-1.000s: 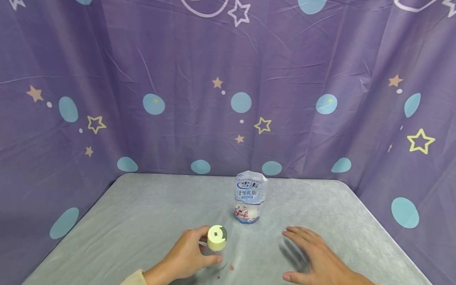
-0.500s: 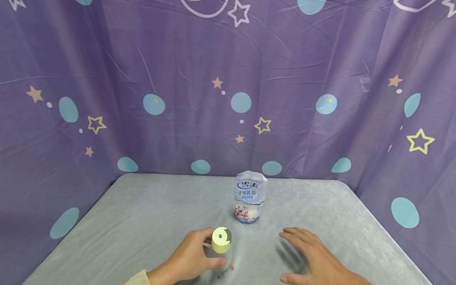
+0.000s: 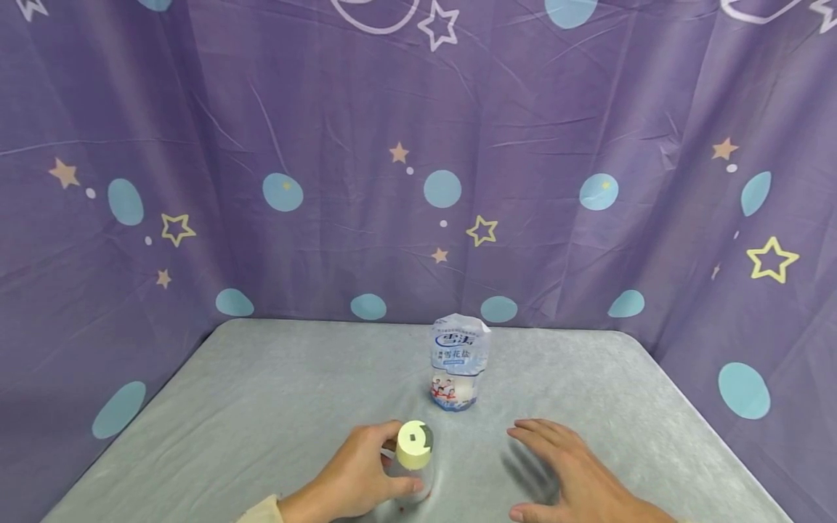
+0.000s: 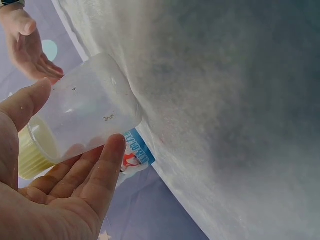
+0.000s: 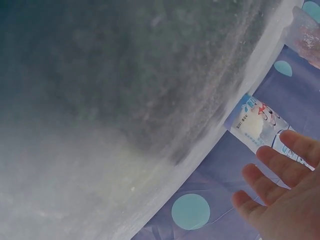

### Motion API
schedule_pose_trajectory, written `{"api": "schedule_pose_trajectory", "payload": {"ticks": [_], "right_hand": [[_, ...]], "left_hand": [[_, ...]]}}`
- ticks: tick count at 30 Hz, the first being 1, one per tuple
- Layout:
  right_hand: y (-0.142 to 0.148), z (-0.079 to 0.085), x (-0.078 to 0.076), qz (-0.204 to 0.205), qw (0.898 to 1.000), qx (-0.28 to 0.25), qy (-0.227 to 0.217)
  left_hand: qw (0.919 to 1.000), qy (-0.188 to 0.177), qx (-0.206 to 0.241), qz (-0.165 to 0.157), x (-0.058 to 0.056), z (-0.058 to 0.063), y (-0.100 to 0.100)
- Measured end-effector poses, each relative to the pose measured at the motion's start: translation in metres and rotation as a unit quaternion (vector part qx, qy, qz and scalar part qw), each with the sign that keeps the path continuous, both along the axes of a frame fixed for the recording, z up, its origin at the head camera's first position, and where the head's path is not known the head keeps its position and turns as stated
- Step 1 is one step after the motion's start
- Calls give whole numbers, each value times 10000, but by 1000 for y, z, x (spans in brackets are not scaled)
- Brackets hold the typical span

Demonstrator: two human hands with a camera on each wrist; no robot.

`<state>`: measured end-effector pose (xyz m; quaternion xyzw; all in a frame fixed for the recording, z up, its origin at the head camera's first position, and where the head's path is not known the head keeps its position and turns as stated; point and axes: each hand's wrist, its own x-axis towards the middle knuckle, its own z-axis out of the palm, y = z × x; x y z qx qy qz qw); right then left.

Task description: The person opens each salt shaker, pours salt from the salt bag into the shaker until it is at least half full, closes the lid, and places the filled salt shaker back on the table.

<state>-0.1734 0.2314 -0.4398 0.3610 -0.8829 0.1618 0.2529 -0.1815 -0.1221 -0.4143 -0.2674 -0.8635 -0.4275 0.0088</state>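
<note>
My left hand (image 3: 356, 468) grips a clear plastic seasoning jar (image 3: 413, 485) with a ridged pale-yellow lid (image 3: 413, 454); the lid's top has a green patch and a small dark square. Thumb and fingers lie on opposite sides of the jar, low over the table. In the left wrist view the jar (image 4: 92, 102) looks nearly see-through, with a few dark specks on its wall. To the right, my right hand (image 3: 565, 465) hovers with fingers extended and thumb apart, holding nothing. Behind both hands stands a blue-and-white salt pouch (image 3: 461, 356), its top crumpled.
A pale grey cloth covers the table (image 3: 294, 370). Purple curtain (image 3: 366, 109) with stars and blue dots surrounds its back and sides. A tiny red speck (image 3: 402, 509) lies on the cloth by the jar's base.
My left hand has carried the jar a little to the right, over where reddish specks showed. My right hand has drifted slightly left. The salt pouch stays where it was.
</note>
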Motion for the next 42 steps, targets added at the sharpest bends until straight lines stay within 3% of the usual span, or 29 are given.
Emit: {"api": "schedule_pose_trajectory", "payload": {"ticks": [23, 33, 42], "right_hand": [[-15, -2, -1, 349, 9991, -175, 165], [-23, 2, 4, 179, 9989, -350, -246], [-27, 2, 4, 219, 9980, -491, -340]], "left_hand": [[9994, -352, -15, -51, 2, 0, 11], [9990, -433, 42, -73, 3, 1, 14], [9982, -601, 11, -88, 4, 3, 17]]}}
